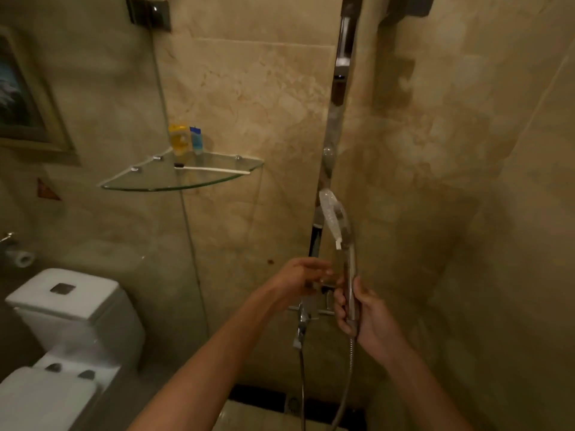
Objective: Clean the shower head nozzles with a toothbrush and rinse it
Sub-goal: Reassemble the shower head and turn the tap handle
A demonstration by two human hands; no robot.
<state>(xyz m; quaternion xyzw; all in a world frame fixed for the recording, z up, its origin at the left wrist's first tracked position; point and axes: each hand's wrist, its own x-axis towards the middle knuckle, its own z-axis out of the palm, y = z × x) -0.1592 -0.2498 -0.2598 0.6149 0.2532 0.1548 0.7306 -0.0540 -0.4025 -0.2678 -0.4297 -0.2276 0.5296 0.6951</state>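
Note:
My right hand point(362, 312) grips the chrome handle of the hand shower head point(334, 219), which stands upright with its pale nozzle face turned left. Its metal hose point(350, 368) loops down from the handle. My left hand point(300, 279) reaches to the mixer tap point(306, 309) on the wall, fingers curled at the valve; whether they grip it is unclear. A white toothbrush point(214, 170) with a dark head lies on the glass corner shelf point(149, 185), apart from both hands.
A chrome riser rail point(337, 98) runs up the wall corner. A yellow bottle point(179, 140) and a blue tube point(196, 140) stand on the shelf. A glass partition point(174, 213) separates the toilet point(71, 309) at left. A floor drain point(294, 404) lies below.

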